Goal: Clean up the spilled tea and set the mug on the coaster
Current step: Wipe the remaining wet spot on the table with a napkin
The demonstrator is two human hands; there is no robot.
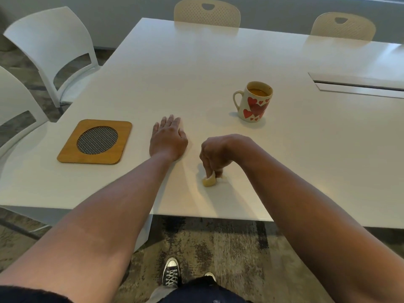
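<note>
A white mug [253, 101] with red hearts stands upright on the white table [196, 62], holding brown tea, its handle to the left. A wooden coaster [95, 141] with a round mesh centre lies at the left near the table's edge. My right hand [216, 153] is shut on a small tea-stained wad of tissue [209, 180], pressing it onto the table near the front edge. My left hand [168, 137] lies flat and open on the table between the coaster and the tissue. A faint yellowish stain shows around the tissue.
Two white chairs [54, 44] stand at the table's left side and two beige perforated chairs [207, 13] at the far side. A cable hatch [358, 84] is set into the table at the right. My shoes stand on patterned carpet below.
</note>
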